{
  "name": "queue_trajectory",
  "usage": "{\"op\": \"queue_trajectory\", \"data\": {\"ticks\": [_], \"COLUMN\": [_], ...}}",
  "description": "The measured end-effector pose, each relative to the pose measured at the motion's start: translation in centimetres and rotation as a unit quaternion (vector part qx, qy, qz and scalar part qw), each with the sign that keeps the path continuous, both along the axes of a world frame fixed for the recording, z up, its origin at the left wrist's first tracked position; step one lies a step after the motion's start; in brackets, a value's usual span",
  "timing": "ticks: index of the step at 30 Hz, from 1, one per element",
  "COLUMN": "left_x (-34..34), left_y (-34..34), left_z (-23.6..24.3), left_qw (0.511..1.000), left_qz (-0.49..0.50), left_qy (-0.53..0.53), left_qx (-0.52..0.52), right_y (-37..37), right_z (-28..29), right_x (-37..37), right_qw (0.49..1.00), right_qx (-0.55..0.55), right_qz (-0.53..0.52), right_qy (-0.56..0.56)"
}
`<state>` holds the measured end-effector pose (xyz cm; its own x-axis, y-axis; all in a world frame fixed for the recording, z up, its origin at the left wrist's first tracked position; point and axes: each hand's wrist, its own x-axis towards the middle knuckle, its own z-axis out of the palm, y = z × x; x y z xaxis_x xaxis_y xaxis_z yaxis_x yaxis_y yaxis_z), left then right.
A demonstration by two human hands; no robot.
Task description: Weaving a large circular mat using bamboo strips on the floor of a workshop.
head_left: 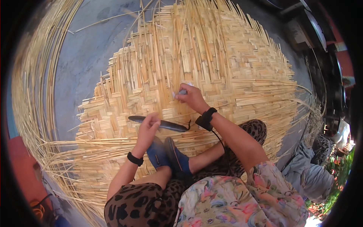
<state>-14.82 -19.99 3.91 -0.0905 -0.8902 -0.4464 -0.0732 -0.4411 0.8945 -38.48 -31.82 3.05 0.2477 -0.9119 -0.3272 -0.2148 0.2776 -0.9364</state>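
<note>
A large mat (211,72) of woven split reeds lies on the floor under both hands. My right hand (193,99) is closed on a small grey-and-white object (184,91) just above the weave; its kind cannot be made out. My left hand (149,126) has its fingers curled together, partly blurred, over a long dark tapered tool (174,126) with a small hook at its right end. That tool lies across the mat in front of my feet. Whether the left fingers pinch a strip or touch the tool is unclear.
Loose long reeds (38,75) lie in a curved bundle along the left. My feet in blue shoes (177,157) rest on the mat's near part. Grey cloth (312,178) is heaped at the right, below dark objects along the edge. Reed ends stick out around the mat.
</note>
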Motion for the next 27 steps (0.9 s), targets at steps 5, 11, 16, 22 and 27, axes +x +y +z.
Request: {"op": "queue_trajectory", "data": {"ticks": [5, 11, 16, 22, 27], "left_x": [1.1, 1.4, 1.8, 1.8, 1.8], "left_y": [2.8, 3.3, 3.4, 3.7, 3.7], "left_z": [-2.5, -2.5, -2.7, -3.0, -3.2], "left_qw": [0.998, 0.997, 0.998, 0.999, 0.999], "left_qz": [-0.058, -0.058, -0.056, -0.040, -0.048], "left_qy": [-0.035, -0.044, -0.022, 0.001, -0.021], "left_qx": [0.006, -0.015, -0.002, -0.001, 0.000], "right_y": [-1.4, -2.1, -2.3, -2.4, -2.7], "right_z": [-2.8, -3.3, -3.3, -3.3, -2.9], "right_x": [-0.3, 0.0, 0.1, 0.1, 1.0], "right_qw": [0.997, 0.991, 0.989, 0.984, 0.960], "right_qx": [-0.009, -0.031, -0.052, -0.012, -0.097], "right_qz": [0.032, 0.042, 0.053, 0.071, 0.108], "right_qy": [0.075, 0.122, 0.130, 0.162, 0.239]}}
